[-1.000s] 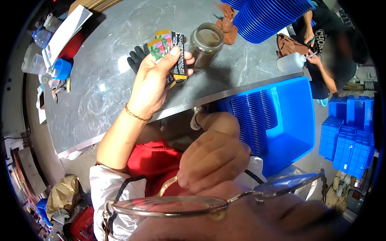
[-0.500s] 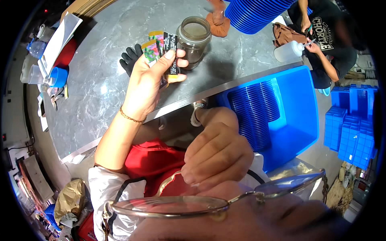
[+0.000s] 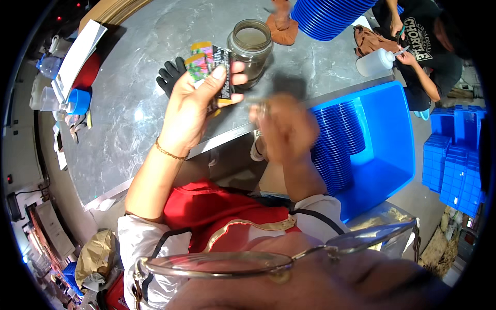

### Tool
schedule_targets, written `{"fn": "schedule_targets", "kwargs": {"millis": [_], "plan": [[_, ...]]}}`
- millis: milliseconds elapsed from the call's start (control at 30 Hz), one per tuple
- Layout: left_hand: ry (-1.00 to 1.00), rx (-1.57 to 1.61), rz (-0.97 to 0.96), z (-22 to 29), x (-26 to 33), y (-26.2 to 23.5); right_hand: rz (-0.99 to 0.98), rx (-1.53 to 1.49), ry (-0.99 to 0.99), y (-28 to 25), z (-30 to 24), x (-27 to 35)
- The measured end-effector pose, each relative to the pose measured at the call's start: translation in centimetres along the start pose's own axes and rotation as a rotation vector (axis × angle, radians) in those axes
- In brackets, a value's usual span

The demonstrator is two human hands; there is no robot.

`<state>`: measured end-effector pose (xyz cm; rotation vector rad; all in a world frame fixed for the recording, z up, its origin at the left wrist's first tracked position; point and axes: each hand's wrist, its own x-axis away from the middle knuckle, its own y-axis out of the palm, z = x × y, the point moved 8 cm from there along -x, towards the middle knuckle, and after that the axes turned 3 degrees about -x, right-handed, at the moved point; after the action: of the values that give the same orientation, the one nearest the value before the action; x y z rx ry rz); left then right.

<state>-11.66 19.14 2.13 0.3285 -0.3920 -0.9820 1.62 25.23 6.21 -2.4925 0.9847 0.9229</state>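
Note:
My left hand (image 3: 191, 106) is closed on several small flat packets (image 3: 197, 68), fanned a little, with colourful flower-like pictures on some and a black printed face on one. Its thumb presses on them from above. Just right of the packets, over the table's near edge, my right hand (image 3: 287, 126) is smeared by motion, so its fingers and anything in them are unclear. A glass jar (image 3: 250, 57) with a wide open mouth stands on the table just beyond the packets. Partly behind my left wrist lies a black glove (image 3: 169, 76).
The grey marbled table (image 3: 134, 62) has a metal edge. Right of it stands a blue bin (image 3: 385, 144) holding ribbed blue stacks. More blue stacked tubs (image 3: 330, 18) stand at the back. A person (image 3: 429, 57) at the right handles brown material (image 3: 372, 41) beside a squeeze bottle (image 3: 373, 63).
My right hand has swung up and forward, away from my chest toward the packets. The left hand keeps its hold on them, and the whole view has shifted slightly.

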Motion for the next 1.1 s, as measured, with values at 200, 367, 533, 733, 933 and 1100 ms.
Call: {"fn": "schedule_targets", "kwargs": {"millis": [200,367,533,733,933,1100], "plan": [[-0.078,-0.103,-0.053,-1.9,-0.4,0.6,0.152,-0.121,0.507,-0.3,8.1,0.9],[-0.044,-0.161,-0.014,-2.4,-0.9,-0.1,-0.002,0.038,0.431,0.4,6.4,0.2],[-0.078,-0.332,-0.094,-2.6,-0.6,1.2,0.177,0.178,0.029,-1.7,4.5,-0.5],[-0.087,-0.464,-0.253,-3.9,-0.3,2.3,0.155,0.111,0.178,-1.1,6.2,-0.2],[-0.135,-0.514,-0.288,-4.4,-0.3,2.7,0.293,-0.142,0.293,-2.7,7.2,0.7],[-0.174,-0.521,-0.220,-4.1,-0.3,1.7,0.580,-0.378,0.366,-6.7,9.1,1.2]]}}
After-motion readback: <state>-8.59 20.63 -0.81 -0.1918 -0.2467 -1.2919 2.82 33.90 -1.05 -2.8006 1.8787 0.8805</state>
